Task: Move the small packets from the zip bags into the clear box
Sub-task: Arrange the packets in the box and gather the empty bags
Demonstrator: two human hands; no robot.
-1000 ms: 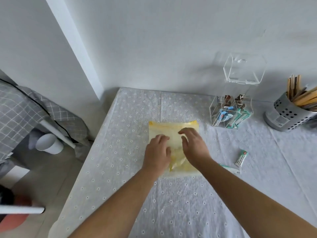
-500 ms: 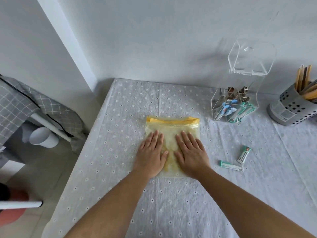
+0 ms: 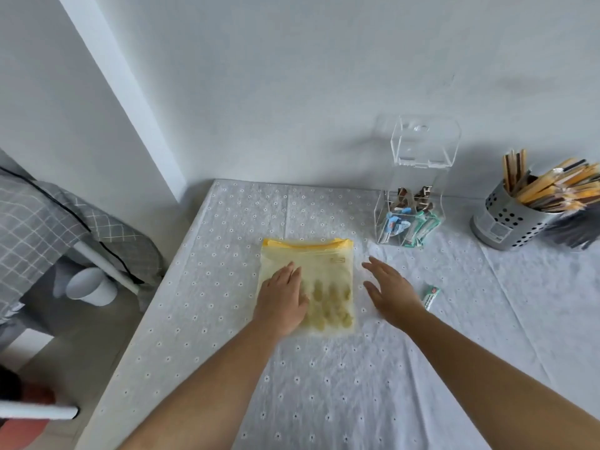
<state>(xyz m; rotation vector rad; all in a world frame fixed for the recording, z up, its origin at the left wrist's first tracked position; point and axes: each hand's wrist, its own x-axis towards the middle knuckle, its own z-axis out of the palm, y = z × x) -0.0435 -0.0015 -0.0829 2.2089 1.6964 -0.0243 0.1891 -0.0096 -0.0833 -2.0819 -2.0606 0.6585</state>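
Observation:
A yellow-topped zip bag [image 3: 328,271] lies flat in the middle of the table. My left hand [image 3: 283,298] rests flat on its left half with straight fingers. My right hand [image 3: 391,292] hovers open just right of the bag, off the plastic. A green and white packet [image 3: 431,296] lies on the cloth right of that hand, partly hidden by my wrist. The clear box [image 3: 410,203] stands at the back right with its lid raised; blue, green and brown packets sit in its bottom.
A perforated metal cup [image 3: 506,222] full of wooden sticks stands at the far right by the wall. The table [image 3: 324,401] wears a white eyelet cloth; its left edge drops to a floor with a white bucket [image 3: 89,285] and grey checked fabric [image 3: 35,222].
My right hand has lifted off the bag and moved to the right of it. My left hand stays pressed on the bag. The camera has tilted.

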